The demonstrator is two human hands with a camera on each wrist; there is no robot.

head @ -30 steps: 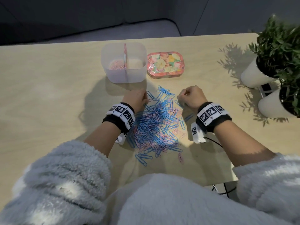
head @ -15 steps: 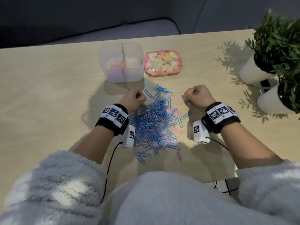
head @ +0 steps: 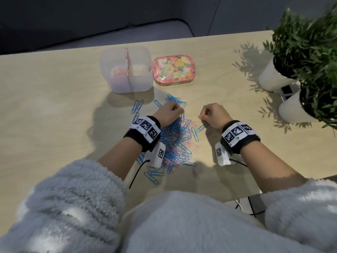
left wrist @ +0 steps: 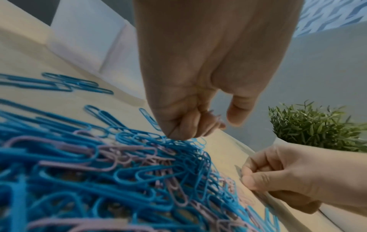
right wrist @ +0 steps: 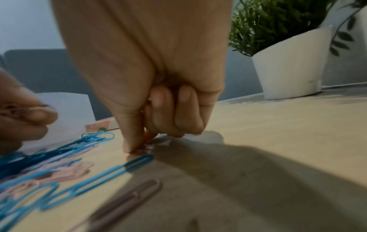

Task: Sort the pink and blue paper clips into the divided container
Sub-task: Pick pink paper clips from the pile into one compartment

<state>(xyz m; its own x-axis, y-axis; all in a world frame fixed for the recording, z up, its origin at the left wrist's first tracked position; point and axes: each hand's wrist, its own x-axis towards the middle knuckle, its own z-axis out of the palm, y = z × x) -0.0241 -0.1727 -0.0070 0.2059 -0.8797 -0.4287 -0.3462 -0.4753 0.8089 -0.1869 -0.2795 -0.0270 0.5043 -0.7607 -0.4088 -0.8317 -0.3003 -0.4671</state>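
A heap of blue and pink paper clips (head: 175, 141) lies on the wooden table in front of me. My left hand (head: 179, 110) hovers over the heap's far edge, fingers curled round a few pink clips (left wrist: 213, 117). My right hand (head: 203, 115) is at the heap's right side; its thumb and fingers (right wrist: 131, 141) pinch a pink clip against the table. The translucent divided container (head: 125, 84) stands farther back, with pink clips (head: 118, 72) in its left compartment.
A floral tin (head: 172, 69) sits right of the container. Two plants in white pots (head: 269, 79) (head: 291, 110) stand at the right edge. Loose blue clips (head: 137, 106) lie left of my left hand, and a pink one (head: 195, 173) lies near the front.
My left hand has moved right, over the heap's far edge, uncovering loose blue clips on its left. My right hand has drawn slightly nearer to me, still pinching at the table.
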